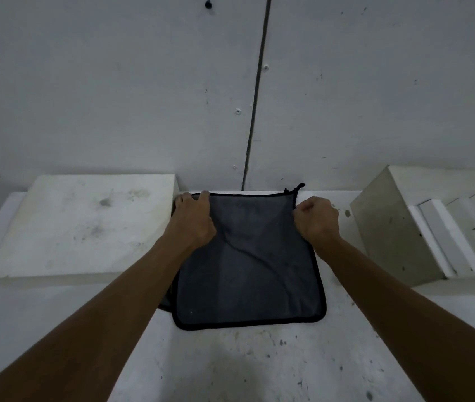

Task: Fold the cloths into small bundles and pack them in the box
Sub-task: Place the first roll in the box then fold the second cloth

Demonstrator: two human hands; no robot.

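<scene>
Both bare forearms reach forward from the lower corners, drawing closer toward the middle. The left hand lies knuckles up, fingers curled over the far left corner of the cloth — the right hand is balled tight, pinching the cloth's right edge near its far corner.

The cloth in my grip is matt dark grey fabric, soft and faintly creased, edged in black stitching. The table under it is matt white, rough-looking and speckled with dark marks. The slab on my left looks like smudged matt white foam. The box looks like dull grey card.
</scene>
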